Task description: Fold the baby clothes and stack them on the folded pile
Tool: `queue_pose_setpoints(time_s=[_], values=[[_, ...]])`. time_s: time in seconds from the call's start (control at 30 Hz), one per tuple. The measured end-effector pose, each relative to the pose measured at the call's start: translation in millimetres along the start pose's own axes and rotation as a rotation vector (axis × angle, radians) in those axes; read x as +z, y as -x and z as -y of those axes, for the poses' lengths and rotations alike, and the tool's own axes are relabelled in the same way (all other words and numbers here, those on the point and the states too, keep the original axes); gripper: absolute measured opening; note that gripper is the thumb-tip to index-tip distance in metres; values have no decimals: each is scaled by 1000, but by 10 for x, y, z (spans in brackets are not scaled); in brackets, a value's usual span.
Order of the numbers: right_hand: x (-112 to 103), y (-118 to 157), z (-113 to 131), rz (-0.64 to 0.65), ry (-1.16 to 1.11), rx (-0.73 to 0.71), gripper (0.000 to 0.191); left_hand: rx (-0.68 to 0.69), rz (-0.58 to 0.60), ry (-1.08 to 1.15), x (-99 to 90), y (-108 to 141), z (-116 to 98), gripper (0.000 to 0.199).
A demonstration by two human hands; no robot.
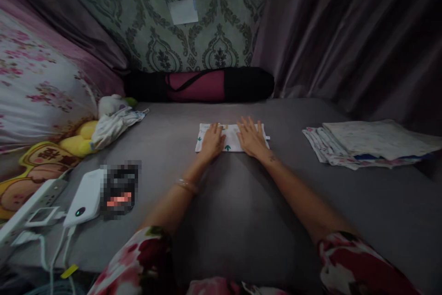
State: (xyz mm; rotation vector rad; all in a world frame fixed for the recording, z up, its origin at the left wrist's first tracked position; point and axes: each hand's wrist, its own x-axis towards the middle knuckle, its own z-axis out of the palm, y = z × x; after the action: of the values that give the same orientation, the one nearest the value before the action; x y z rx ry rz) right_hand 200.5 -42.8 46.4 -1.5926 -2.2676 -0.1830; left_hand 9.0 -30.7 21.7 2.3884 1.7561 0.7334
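Note:
A small white cloth [230, 138] with green leaf-like prints lies folded into a flat rectangle on the grey bed sheet [221, 193]. My left hand [213, 140] rests flat on its left part, fingers stretched out and pointing away from me. On the right part lies my right hand [251, 136], palm down with the fingers spread. Between the two hands the middle of the cloth shows. A small tag sticks out at its right edge. Neither hand grips anything.
At right is a stack of folded cloths [373, 141]. A long black and red bag [200, 85] lies along the back wall. To the left are soft toys [78, 138], a crumpled cloth [117, 124], a white power bank [86, 196] and a power strip [34, 207] with cables.

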Motion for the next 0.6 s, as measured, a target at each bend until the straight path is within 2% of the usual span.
queue_pose_setpoints(time_s=[0.1,0.23,0.47,0.6], values=[[190,-92,188,61,5,-4,52,-9,41,-137,226,-47,-247,52],[365,-45,163,136,11,51,53,-16,96,-209,366,5,-250,57],[391,-42,123,256,-31,91,56,-59,181,-212,376,16,-227,58],[308,-104,131,313,-48,118,55,-75,247,-163,263,-82,-209,56]])
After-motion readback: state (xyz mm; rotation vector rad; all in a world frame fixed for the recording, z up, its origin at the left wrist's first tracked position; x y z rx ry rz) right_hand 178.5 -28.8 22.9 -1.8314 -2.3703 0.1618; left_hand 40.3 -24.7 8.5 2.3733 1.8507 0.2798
